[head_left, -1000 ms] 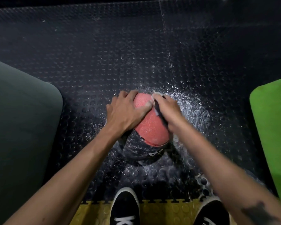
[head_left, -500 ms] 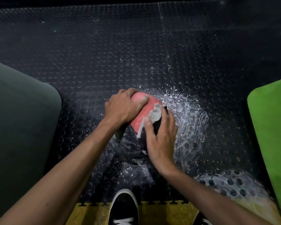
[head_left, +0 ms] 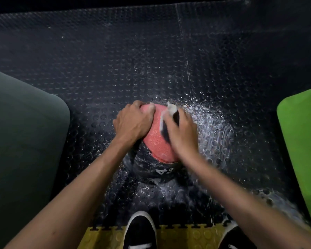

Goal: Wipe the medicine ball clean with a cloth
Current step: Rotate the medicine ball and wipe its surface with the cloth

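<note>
The person is crouching over a medicine ball (head_left: pixel 158 141) that is sitting on the studded black floor (head_left: pixel 115 60), just ahead of the two black shoes (head_left: pixel 140 230). The left hand (head_left: pixel 133 123) is resting spread over the ball's upper left side, fingers lying against the red panel and steadying it. The right hand (head_left: pixel 181 133) is pressing a cloth (head_left: pixel 166 121) against the ball's upper right side; motion blur is hiding whether its fingers are curling round the cloth or lying flat on it.

The wiping step itself appears to be in hand, with the red panel being worked. The next move probably calls for firm downward pressure from the left hand while the cloth sweeps, then a turn of the ball to bring the dark lower panel up.

Being round, the ball has no long axis; its red panel is facing up and away, its dark panel with white lettering toward the person. White flecks are lying on the floor to the right.
</note>
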